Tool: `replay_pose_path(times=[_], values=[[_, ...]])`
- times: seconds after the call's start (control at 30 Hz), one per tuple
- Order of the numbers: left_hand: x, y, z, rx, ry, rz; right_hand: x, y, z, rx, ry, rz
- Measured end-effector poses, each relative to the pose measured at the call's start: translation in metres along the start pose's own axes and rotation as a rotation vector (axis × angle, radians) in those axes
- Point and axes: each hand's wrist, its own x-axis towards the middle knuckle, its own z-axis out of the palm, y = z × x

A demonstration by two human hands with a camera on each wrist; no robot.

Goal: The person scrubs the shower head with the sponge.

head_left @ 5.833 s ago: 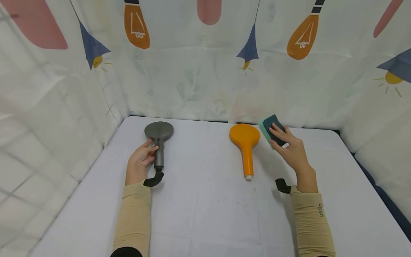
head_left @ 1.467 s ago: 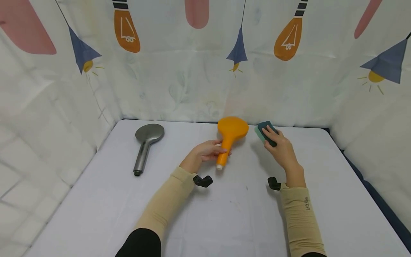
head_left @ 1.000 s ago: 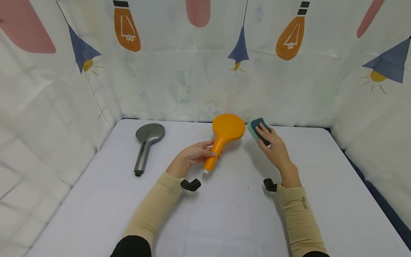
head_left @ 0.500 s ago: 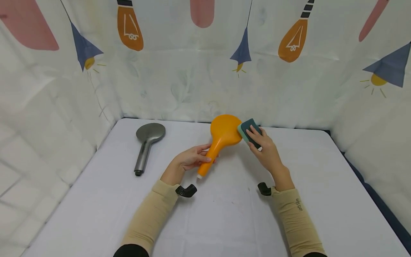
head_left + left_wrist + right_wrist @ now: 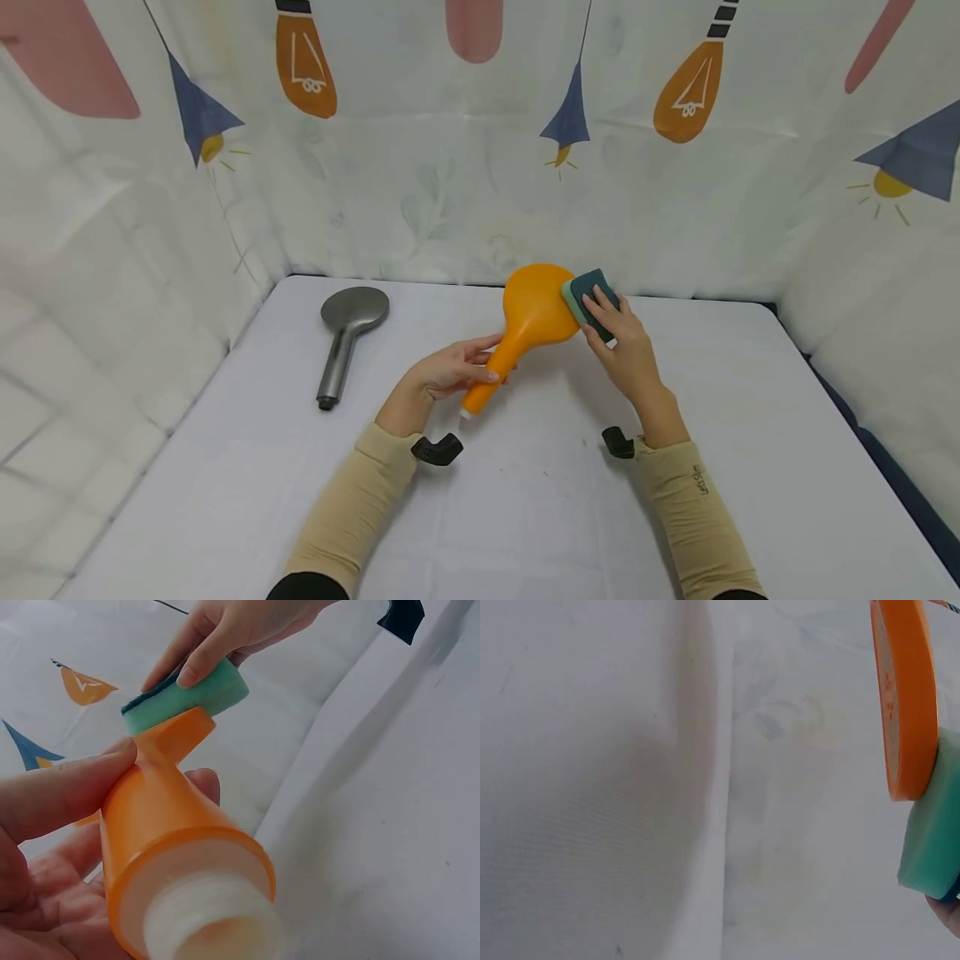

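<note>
My left hand (image 5: 450,372) grips the handle of an orange shower head (image 5: 537,304), tilted with its round head up and to the right. The handle's white threaded end (image 5: 214,922) faces the left wrist camera. In my right hand (image 5: 626,354) is a sponge (image 5: 592,302), dark teal on one side and light green on the other. Its light green side (image 5: 217,690) presses against the back of the orange head near its right edge. In the right wrist view the sponge (image 5: 934,825) meets the orange rim (image 5: 919,712), and little of the right hand shows.
A grey shower head (image 5: 347,333) lies on the white-covered table (image 5: 525,517), to the left of my left hand. Fabric walls (image 5: 450,192) with printed lamps and bulbs close in the back and sides. Black camera mounts (image 5: 437,450) stick out from both wrists.
My left hand has set down the grey shower head and taken the orange one, tilting it and bringing it left. The sponge in my right hand has moved left onto the orange head.
</note>
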Motion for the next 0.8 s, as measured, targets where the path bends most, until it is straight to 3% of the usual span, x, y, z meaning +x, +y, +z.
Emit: replay_pose_path(times=[0.13,0.33,0.63,0.8], values=[[-0.001,0.003,0.003,0.002,0.009,0.015,0.001,-0.003,-0.002,-0.005,0.015,-0.006],[-0.003,0.008,0.009,0.041,0.054,0.018,0.002,-0.013,0.002,0.027,-0.044,-0.024],[-0.002,0.008,0.017,0.147,0.047,0.034,0.000,-0.034,0.012,0.030,-0.168,-0.283],[-0.001,0.007,0.016,0.190,0.041,0.057,0.000,-0.021,0.008,0.025,-0.143,-0.243]])
